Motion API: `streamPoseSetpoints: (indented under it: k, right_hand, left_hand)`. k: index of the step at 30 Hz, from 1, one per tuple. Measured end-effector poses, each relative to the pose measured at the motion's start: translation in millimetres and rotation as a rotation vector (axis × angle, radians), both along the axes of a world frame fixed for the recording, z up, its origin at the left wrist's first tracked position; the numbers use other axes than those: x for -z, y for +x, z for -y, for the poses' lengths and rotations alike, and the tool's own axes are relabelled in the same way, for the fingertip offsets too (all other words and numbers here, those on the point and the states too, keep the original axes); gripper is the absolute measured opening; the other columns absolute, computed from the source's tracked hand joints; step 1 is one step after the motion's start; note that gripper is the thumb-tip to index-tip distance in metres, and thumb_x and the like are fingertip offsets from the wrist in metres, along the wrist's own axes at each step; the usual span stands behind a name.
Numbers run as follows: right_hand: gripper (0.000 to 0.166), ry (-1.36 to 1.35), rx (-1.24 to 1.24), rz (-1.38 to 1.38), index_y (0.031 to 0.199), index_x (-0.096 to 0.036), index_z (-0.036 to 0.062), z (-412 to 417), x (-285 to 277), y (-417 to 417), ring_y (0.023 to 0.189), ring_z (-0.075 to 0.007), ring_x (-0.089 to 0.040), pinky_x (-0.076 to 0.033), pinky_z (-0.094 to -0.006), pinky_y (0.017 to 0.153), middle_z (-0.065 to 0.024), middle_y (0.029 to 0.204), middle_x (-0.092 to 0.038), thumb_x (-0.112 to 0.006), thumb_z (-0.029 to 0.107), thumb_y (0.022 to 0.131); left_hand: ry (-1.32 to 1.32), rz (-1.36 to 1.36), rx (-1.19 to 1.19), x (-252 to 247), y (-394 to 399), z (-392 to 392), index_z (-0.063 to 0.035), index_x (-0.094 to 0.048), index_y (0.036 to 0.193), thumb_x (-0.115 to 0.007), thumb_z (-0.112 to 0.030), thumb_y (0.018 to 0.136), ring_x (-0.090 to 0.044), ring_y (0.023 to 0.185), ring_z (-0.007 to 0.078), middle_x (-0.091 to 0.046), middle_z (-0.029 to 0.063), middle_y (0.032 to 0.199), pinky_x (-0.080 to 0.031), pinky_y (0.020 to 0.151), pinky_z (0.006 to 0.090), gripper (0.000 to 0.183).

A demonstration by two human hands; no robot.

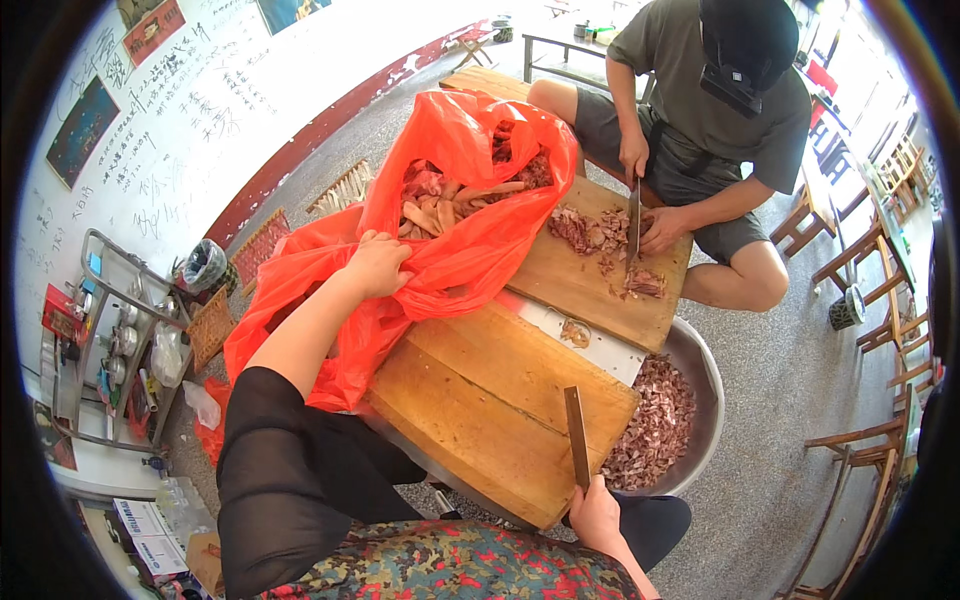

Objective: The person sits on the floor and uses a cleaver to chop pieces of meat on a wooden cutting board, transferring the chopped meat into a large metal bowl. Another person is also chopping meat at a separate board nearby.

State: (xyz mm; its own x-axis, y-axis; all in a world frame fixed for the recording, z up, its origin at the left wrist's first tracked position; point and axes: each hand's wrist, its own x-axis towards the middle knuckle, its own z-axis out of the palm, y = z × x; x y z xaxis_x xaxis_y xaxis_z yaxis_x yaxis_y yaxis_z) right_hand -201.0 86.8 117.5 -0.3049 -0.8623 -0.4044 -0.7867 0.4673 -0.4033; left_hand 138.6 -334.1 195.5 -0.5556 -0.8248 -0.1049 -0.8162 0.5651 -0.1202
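My left hand (377,264) grips the edge of a red plastic bag (465,277), which stands open with pieces of meat (427,214) inside. In my right hand (596,511) is the handle of a cleaver (577,439), its blade upright over the near right part of a wooden cutting board (480,390). Beyond the board's right corner, a large metal basin (714,405) holds many small chopped meat pieces (656,427). A thin scrap (575,332) lies on the white surface between my board and a second wooden board (615,307).
Across from me a seated person (712,112) holds a knife (634,225) on the second board, beside chopped meat (592,229). A metal rack (112,337) stands at the left by the wall. Wooden stools and benches (814,202) line the right side.
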Motion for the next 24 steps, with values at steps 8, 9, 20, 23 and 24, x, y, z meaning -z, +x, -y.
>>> streamPoseSetpoints:
  k: [8,9,20,23,24]
  right_hand:
    - [0.025,0.005,0.029,0.056,0.097,-0.047,-0.0001,4,-6,1,0.075,-0.0491,-0.062,-0.049,-0.0547,0.067,-0.0287,0.077,-0.063,-0.059,0.022,0.092]
    - [0.025,0.007,0.036,0.056,0.097,-0.047,-0.0002,5,-6,1,0.075,-0.0491,-0.062,-0.049,-0.0548,0.067,-0.0286,0.077,-0.063,-0.059,0.022,0.092]
    - [0.026,0.072,0.049,0.017,0.096,-0.049,0.0013,0,6,-3,0.073,-0.0467,-0.064,-0.051,-0.0544,0.067,-0.0262,0.077,-0.064,-0.059,0.025,0.092]
    - [0.027,0.071,0.042,0.014,0.096,-0.050,0.0009,0,2,-3,0.072,-0.0461,-0.064,-0.051,-0.0544,0.067,-0.0260,0.077,-0.065,-0.058,0.026,0.092]
    - [0.027,0.059,0.041,0.030,0.096,-0.050,0.0007,0,3,-4,0.071,-0.0462,-0.064,-0.051,-0.0544,0.067,-0.0260,0.077,-0.065,-0.058,0.026,0.092]
  left_hand:
    - [-0.074,-0.573,-0.322,-3,4,69,-0.0077,-0.063,0.101,-0.061,-0.024,0.087,-0.062,0.099,0.0402,-0.065,0.0202,0.103,-0.050,0.084,0.0479,0.022]
    - [-0.162,-0.548,-0.302,-2,-2,80,-0.0073,-0.062,0.102,-0.061,-0.021,0.086,-0.062,0.100,0.0397,-0.064,0.0200,0.106,-0.050,0.084,0.0476,0.020]
    - [0.001,-0.419,-0.564,34,-88,150,-0.0168,-0.049,0.134,-0.061,-0.030,0.085,-0.055,0.120,0.0416,-0.044,0.0222,0.141,-0.048,0.098,0.0493,0.052]
    - [-0.055,-0.599,-0.559,48,-73,161,-0.0104,-0.057,0.123,-0.060,-0.020,0.084,-0.061,0.111,0.0381,-0.060,0.0209,0.119,-0.050,0.092,0.0457,0.041]
    - [-0.083,-0.681,-0.519,58,-56,170,-0.0083,-0.060,0.118,-0.060,-0.016,0.083,-0.062,0.108,0.0374,-0.063,0.0204,0.111,-0.050,0.090,0.0450,0.037]
